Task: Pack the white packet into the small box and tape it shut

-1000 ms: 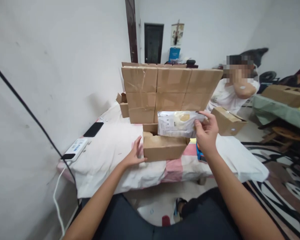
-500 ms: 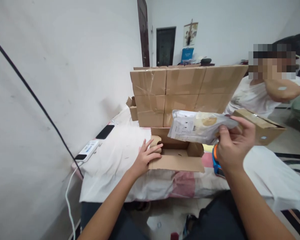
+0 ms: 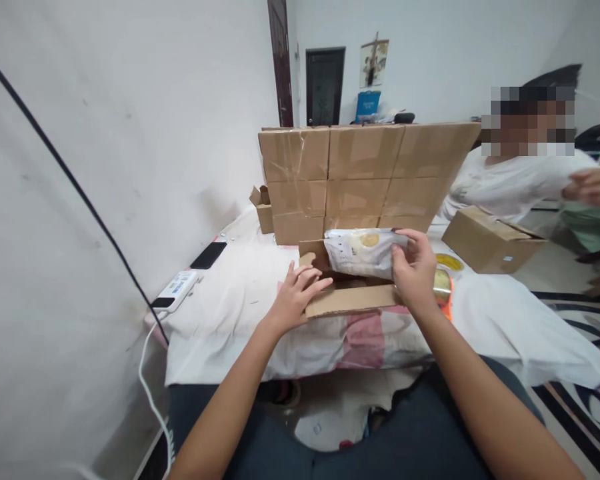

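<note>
An open cardboard box [image 3: 353, 300] lies in front of me on the cloth-covered table, its front flap folded toward me. My left hand [image 3: 300, 293] rests on the box's left end with fingers spread. Between the thumb and fingers of my right hand [image 3: 415, 270] is a whitish printed pouch [image 3: 363, 252], pinched at its right end. The pouch is tilted over the box opening, its lower edge at or just inside the opening. The box's inside is mostly hidden by the pouch and my hands.
Behind stands a wall of stacked cardboard boxes [image 3: 363, 153]. A closed box [image 3: 495, 240] sits at the right, near a person in a white shirt [image 3: 520, 183]. A tape roll [image 3: 443, 285] lies beside my right hand. Leftward are a black phone [image 3: 209, 255] and a white power strip [image 3: 177, 291].
My right hand has brought the pouch left and down to the box opening. The left hand stays at the box's left end. The other person's arm has swung out to the right.
</note>
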The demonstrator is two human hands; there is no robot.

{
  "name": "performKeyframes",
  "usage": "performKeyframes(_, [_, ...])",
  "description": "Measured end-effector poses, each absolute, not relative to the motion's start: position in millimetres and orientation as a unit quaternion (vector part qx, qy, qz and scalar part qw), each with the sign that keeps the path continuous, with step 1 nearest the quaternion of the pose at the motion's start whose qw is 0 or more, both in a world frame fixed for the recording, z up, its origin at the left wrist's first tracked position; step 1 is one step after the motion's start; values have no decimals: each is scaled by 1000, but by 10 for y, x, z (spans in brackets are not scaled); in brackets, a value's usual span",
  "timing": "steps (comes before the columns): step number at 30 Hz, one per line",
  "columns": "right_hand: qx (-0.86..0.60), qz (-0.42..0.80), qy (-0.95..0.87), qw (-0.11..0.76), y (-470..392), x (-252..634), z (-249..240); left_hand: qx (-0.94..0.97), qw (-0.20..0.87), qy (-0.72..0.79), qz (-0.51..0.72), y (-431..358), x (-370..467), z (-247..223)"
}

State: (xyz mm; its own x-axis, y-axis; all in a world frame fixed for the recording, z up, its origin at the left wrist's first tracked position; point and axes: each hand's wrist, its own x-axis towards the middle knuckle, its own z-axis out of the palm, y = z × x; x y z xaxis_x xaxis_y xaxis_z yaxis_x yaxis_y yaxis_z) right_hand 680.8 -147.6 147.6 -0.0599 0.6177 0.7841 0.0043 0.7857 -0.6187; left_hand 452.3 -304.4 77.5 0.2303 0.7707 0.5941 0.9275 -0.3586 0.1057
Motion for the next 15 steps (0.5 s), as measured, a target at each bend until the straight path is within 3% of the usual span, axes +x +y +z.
performKeyframes(6, [-173,308,-730,585,-1490,6697,1439,-603,148,-567,-541,-3015,4634,478])
performKeyframes(11, [-218,240,-873,363,-1460,6603,1335,-540,173,-557,-607,-3003,4629,339])
performKeyframes(15, [-270,183,-914,242,-1304,6591,1278,-544,166,-554,-608,-3027,4582,274])
